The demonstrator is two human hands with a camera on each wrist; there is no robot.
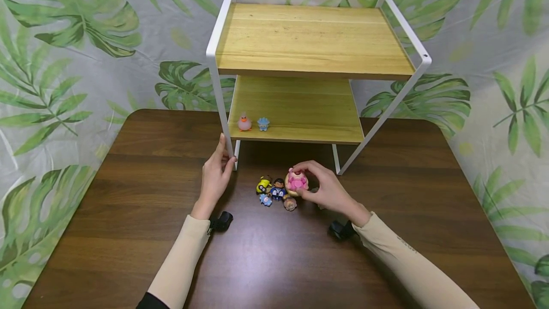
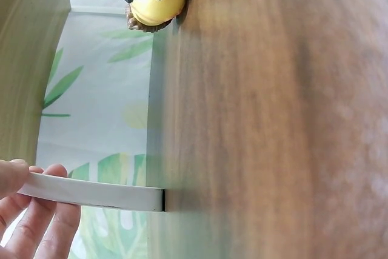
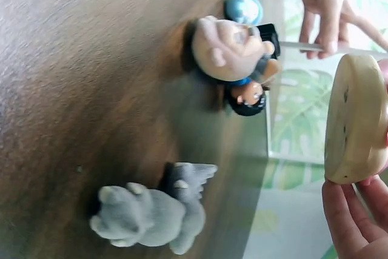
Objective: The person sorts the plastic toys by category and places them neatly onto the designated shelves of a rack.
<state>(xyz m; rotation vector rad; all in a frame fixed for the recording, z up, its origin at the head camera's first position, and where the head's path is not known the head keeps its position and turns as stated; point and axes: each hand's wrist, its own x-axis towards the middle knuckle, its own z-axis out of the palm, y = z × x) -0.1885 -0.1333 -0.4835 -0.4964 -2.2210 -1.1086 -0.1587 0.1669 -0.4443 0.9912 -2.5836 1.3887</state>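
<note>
My right hand [image 1: 328, 190] pinches a pink bear figurine [image 1: 297, 181] on a round cream base [image 3: 354, 119], raised off the table. The left hand [image 1: 213, 175] grips the white front leg [image 2: 97, 193] of a two-tier shelf, thumb on one side and fingers on the other. Beside the bear stand a yellow figurine [image 1: 262, 185], a dark-haired figurine in blue [image 1: 279, 191], a small blue figurine [image 1: 265, 199] and a brown-maned figurine [image 1: 290, 203]. A grey animal figurine [image 3: 151, 213] lies on the table below the right hand, mostly hidden from the head view.
On the shelf's lower board [image 1: 309, 120], a pink duck figurine [image 1: 244, 122] and a pale blue figurine [image 1: 263, 124] stand at the left front. The upper board [image 1: 313, 37] overhangs it. Slanted white side frames [image 1: 386, 104] reach down to the brown table [image 1: 274, 261].
</note>
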